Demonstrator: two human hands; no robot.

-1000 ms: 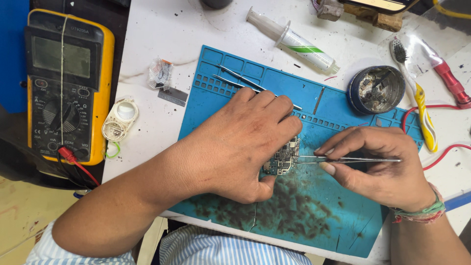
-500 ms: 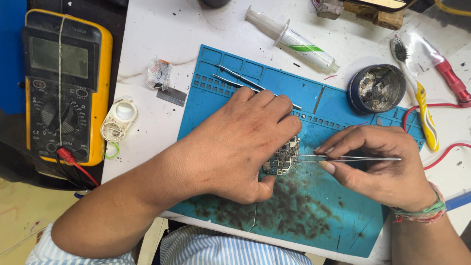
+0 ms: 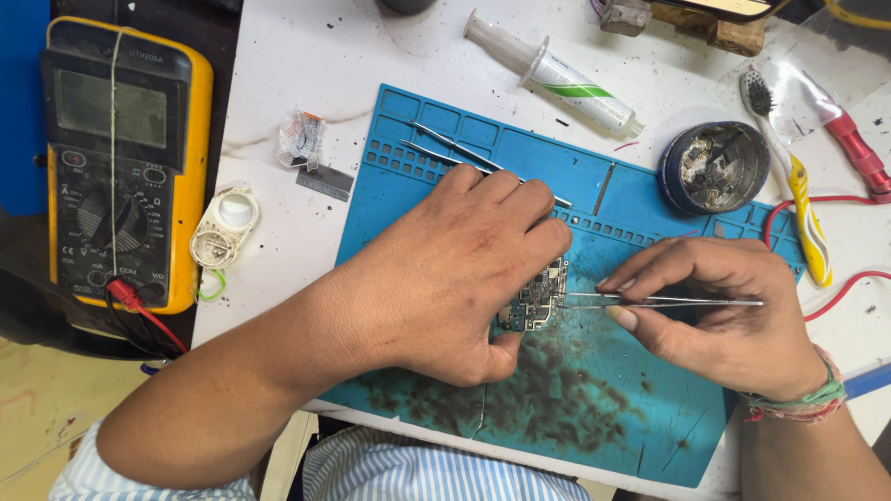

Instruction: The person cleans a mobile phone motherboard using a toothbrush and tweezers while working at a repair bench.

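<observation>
Two hands worked over a blue silicone mat point(image 3: 650, 213) that lay on a white worktop point(image 3: 306, 65). The left hand point(image 3: 455, 278) lay palm down near the middle of the mat, its fingers curled together and its thumb tucked under, pinning a small circuit board point(image 3: 536, 299) against the mat. Only the board's right part showed beyond the fingertips. The right hand point(image 3: 715, 315) pinched a pair of slim metal tweezers point(image 3: 664, 301) between thumb and forefinger, held nearly level, with the tips touching the board's right edge. A band of coloured threads point(image 3: 798, 401) circled the right wrist.

Dark sooty smears covered the mat's near half, below both hands. Two more thin metal probes point(image 3: 445, 153) rested on the mat's far left part, partly hidden by the left hand. A round tin of scraps point(image 3: 715, 167) stood at the mat's far right corner. Beyond the mat's far edge lay a syringe with a green stripe point(image 3: 557, 72). A brush with a yellow handle point(image 3: 789, 176) lay near the worktop's right edge. Off the worktop's left edge sat a yellow multimeter point(image 3: 125, 167), and beside it, on the worktop, a small white round case point(image 3: 223, 227).
</observation>
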